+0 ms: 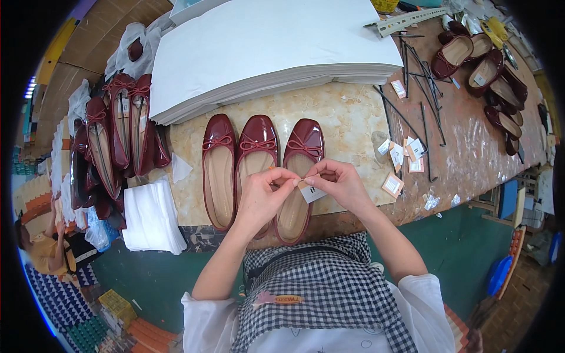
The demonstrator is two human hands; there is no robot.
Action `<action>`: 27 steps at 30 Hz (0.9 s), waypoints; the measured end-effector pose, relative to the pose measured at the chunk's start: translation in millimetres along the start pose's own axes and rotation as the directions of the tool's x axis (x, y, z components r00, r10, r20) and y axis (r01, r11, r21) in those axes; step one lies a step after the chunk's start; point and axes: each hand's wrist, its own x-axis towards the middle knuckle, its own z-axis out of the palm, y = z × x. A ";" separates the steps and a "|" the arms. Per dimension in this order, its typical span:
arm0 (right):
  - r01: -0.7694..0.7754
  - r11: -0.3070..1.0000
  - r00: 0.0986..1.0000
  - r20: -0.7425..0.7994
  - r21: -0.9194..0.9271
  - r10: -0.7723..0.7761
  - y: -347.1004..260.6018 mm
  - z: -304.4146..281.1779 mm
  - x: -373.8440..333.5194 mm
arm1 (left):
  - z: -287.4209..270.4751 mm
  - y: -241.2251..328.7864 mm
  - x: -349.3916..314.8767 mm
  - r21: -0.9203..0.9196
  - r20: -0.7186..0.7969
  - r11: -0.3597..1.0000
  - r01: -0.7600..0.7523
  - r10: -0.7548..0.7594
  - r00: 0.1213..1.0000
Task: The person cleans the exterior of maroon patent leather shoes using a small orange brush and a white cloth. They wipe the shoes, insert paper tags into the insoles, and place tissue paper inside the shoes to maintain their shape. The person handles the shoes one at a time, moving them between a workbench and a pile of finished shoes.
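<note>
A small white paper tag (312, 193) with a tan edge is pinched between my two hands, above the opening of a burgundy patent ballet flat (304, 137). The fingers of my left hand (261, 191) grip the tag's left edge, and my right hand (343, 183) has its right side between thumb and forefinger. Two more burgundy flats with bows lie to the left: an outer shoe (219, 170) and a middle shoe (257, 136), partly covered by my left hand. All three point away from me, with beige insoles showing.
Behind the shoes rises a thick stack of white paper (271, 44). On the left are more burgundy flats (120, 126) and folded white tissue sheets (153, 217). To the right lie several loose tags (393, 185), thin black rods (425, 141) and a pile of shoes (497, 88).
</note>
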 end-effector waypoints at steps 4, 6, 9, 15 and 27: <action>0.112 0.987 0.992 -0.038 -0.113 -0.117 9.0 -0.3 1.3 | 0.8 -11.9 3.2 0.055 -0.007 0.994 -0.093 0.093 0.996; 0.119 0.983 0.992 -0.021 -0.141 -0.123 4.7 2.0 0.6 | -0.4 -7.3 0.3 0.048 -0.016 0.997 -0.068 0.069 0.998; 0.074 0.996 0.997 0.001 -0.048 -0.074 -2.0 2.4 0.5 | 0.4 -5.2 1.3 0.035 -0.024 0.998 -0.050 0.051 0.998; 0.052 0.998 0.998 0.027 -0.029 -0.052 1.8 -1.8 0.9 | 2.1 -5.0 4.7 -0.034 -0.011 0.999 0.017 -0.017 1.000; 0.075 0.988 0.997 0.036 -0.137 -0.070 4.2 0.0 3.8 | -1.1 -12.7 4.2 -0.019 0.005 1.000 0.000 0.000 1.000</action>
